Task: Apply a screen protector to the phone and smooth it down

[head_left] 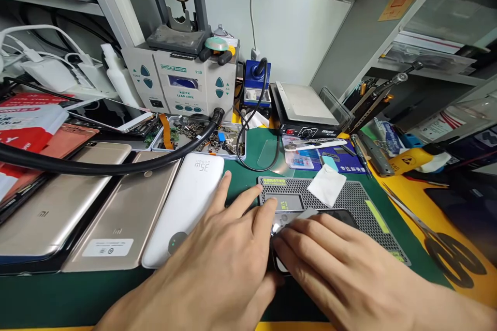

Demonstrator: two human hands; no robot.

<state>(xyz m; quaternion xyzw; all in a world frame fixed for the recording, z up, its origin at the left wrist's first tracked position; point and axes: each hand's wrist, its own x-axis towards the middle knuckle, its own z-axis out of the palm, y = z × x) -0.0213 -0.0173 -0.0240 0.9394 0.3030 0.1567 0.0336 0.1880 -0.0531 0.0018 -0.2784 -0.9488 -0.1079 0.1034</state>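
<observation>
In the head view, the dark phone lies before you at the near edge of the grey perforated mat, partly covered by your hands. Your left hand reaches in with its fingers spread, the index fingertip at the phone's left end and the thumb low, close to its near edge. Your right hand arches over the phone with its fingers bunched, pinching a small greyish piece, mostly hidden, against the glass. On the mat beyond your right hand rests a folded white wipe, and to the right, past the mat, lie black-handled scissors. To your left on the green surface you have a white power bank, then two gold phone backs side by side, with a thick black hose running across above them. Behind the power bank sits a tray of small circuit parts, in front of the hot-air station; a flat heating plate stands at the back right of it.
</observation>
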